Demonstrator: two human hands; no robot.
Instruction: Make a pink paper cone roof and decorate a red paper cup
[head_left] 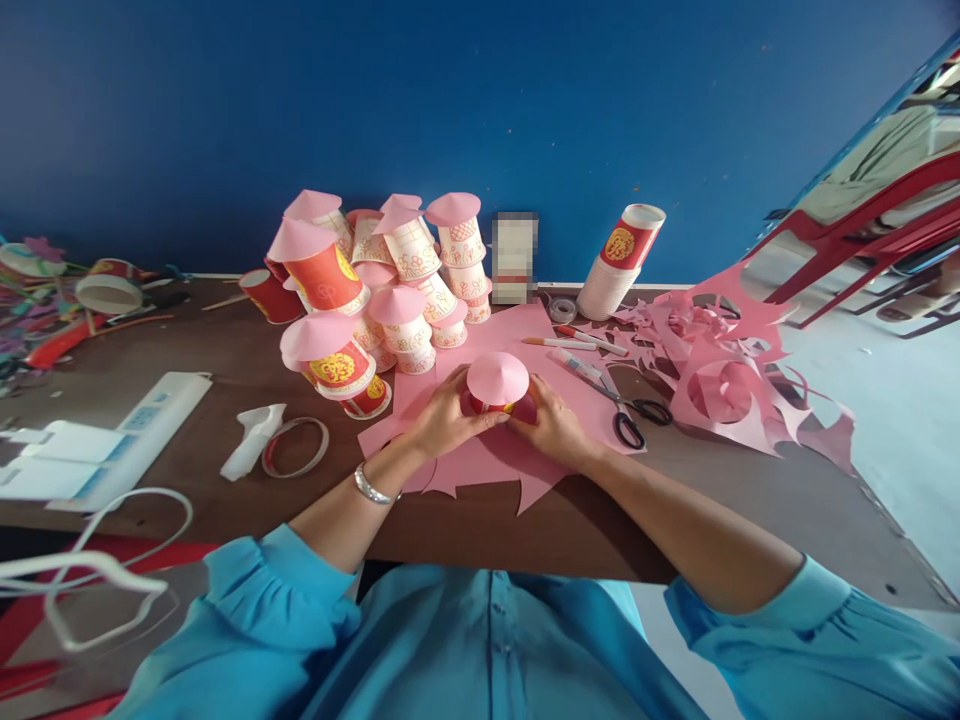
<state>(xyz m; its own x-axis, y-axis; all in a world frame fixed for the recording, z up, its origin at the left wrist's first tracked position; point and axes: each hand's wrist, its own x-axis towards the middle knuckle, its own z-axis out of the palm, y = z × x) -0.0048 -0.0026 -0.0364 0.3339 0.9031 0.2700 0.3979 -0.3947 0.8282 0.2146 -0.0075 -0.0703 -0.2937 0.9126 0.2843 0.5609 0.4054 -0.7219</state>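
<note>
A red paper cup (489, 406) topped by a pink paper cone (498, 379) stands in front of me on a pink paper sheet (480, 455). My left hand (448, 415) wraps around its left side, and my right hand (551, 420) cups its right side. Both thumbs lie near the cup's front, hiding most of its wall. Scissors (631, 412) with black handles rest right of my right hand. Several felt pens (574, 341) and a glue tube (576, 364) lie just beyond them.
Several cone-topped paper cup towers (405, 240) crowd the back left. Stacked cups (619, 262) lean at the back right beside pink paper scraps (727, 385). On the left lie a tape ring (295, 447), a white tool (252, 440) and a power strip (142, 430) with cables.
</note>
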